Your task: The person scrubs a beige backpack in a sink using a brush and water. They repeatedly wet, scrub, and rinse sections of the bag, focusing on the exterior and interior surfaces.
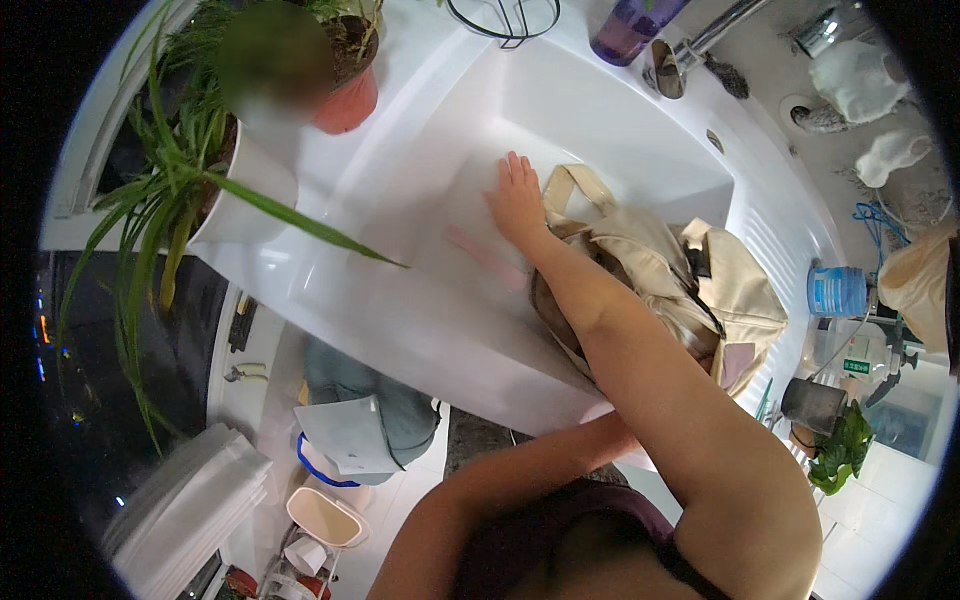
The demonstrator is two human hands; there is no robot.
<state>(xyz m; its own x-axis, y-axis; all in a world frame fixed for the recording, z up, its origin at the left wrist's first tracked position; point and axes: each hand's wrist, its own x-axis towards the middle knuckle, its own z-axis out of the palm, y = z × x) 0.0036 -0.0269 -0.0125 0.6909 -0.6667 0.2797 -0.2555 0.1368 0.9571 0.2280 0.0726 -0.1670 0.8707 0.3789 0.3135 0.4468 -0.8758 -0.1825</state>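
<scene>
My right hand (517, 201) reaches into a white sink basin (390, 315), palm down with its fingers a little apart, holding nothing. Close beside its wrist lies a beige fabric backpack (637, 251), crumpled, with a loop strap (577, 184) near the hand and a dark inner side partly showing. The bag spreads over the right part of the basin towards the ribbed ledge. My left forearm (555, 450) passes beneath my right arm, which hides the left hand. A faint pink streak (487, 259) shows in the basin; whether it is an object or a reflection is unclear.
Potted plants (251, 187) line the left rim, long leaves overhanging the basin. A purple cup (630, 30) and a metal faucet (667, 67) stand at the far side. A blue-white container (836, 291) and a pump bottle (862, 352) sit right. A beige bin (330, 516) stands below left.
</scene>
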